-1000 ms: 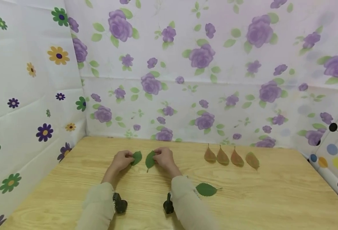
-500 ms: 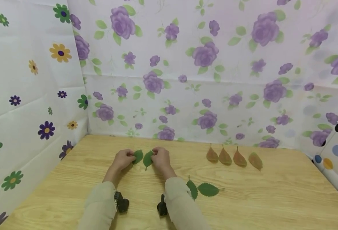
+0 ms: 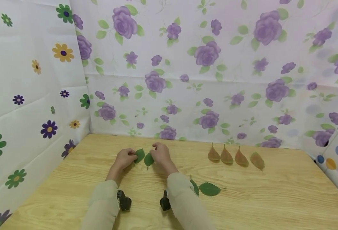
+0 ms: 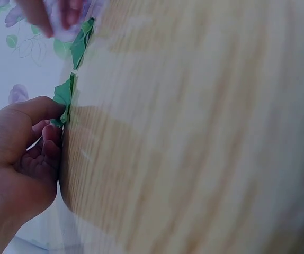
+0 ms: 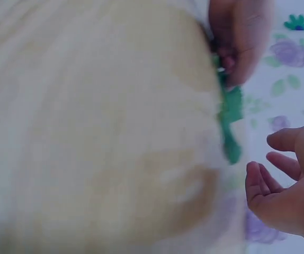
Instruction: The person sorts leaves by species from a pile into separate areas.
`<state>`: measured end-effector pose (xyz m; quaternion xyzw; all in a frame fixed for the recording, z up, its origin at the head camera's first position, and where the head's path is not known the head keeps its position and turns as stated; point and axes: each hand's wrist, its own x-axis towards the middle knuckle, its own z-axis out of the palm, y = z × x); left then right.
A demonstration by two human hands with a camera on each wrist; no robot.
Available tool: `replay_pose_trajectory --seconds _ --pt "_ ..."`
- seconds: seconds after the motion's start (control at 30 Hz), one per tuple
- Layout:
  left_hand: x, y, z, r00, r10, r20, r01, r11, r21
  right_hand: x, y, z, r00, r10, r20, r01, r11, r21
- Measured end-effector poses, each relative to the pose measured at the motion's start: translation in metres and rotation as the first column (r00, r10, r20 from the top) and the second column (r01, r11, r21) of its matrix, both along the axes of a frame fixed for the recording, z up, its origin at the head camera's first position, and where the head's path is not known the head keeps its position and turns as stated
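In the head view, my left hand (image 3: 125,159) pinches the edge of a green leaf (image 3: 140,155) at the left of the wooden table. A second green leaf (image 3: 148,159) lies just to its right, its stem toward me. My right hand (image 3: 161,155) is beside this second leaf, overlapping its edge. The right wrist view has the right hand (image 5: 292,185) with thumb and fingers spread apart and nothing between them. From the left wrist, the thumb of my left hand (image 4: 22,153) presses on the near leaf (image 4: 63,95), and the other leaf (image 4: 80,45) lies almost tip to tip with it.
Another green leaf (image 3: 210,189) lies right of my right forearm, with one more leaf (image 3: 195,187) partly hidden by the sleeve. Several reddish-brown leaves (image 3: 226,156) form a row at the back right. Flowered cloth (image 3: 186,95) hangs behind the table (image 3: 243,204).
My right hand first gripped the second leaf and brought it left, closer to the first one. Its fingers have now parted and let the leaf go. The left hand has kept its pinch.
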<state>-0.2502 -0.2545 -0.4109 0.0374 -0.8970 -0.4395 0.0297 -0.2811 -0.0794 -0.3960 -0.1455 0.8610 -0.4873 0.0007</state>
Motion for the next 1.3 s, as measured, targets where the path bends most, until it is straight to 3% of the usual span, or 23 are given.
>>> replay_pose_trajectory --seconds 0.17,0.3,0.47,0.7,0.9,1.07,1.3 --pt "-0.004 -0.001 0.001 1.0 -0.001 -0.005 0.0 1.0 -0.01 -0.001 0.007 0.034 0.993 0.112 -0.036 -0.11 0.992 0.06" --pt "-0.006 -0.002 0.002 1.0 -0.005 -0.01 0.005 1.0 -0.017 0.002 0.021 0.062 0.972 0.204 -0.118 -0.187 0.972 0.142" --pt "-0.003 0.002 0.0 1.0 -0.016 -0.004 0.017 1.0 0.002 0.012 0.047 0.078 0.934 0.285 -0.213 -0.243 0.949 0.203" --pt "0.008 0.001 -0.006 1.0 0.0 -0.02 0.0 1.0 -0.005 0.038 0.091 0.061 0.89 0.401 -0.218 -0.333 0.897 0.292" --pt "0.003 0.004 -0.006 1.0 -0.011 -0.028 0.011 1.0 -0.007 0.053 0.138 0.04 0.864 0.469 -0.182 -0.38 0.845 0.375" --pt "0.003 0.005 -0.006 1.0 -0.004 -0.018 0.004 1.0 0.001 0.066 0.172 0.021 0.823 0.532 -0.2 -0.398 0.79 0.466" --pt "0.003 0.004 -0.004 1.0 -0.011 -0.012 0.011 1.0 -0.003 0.086 0.215 0.007 0.799 0.552 -0.238 -0.376 0.768 0.518"
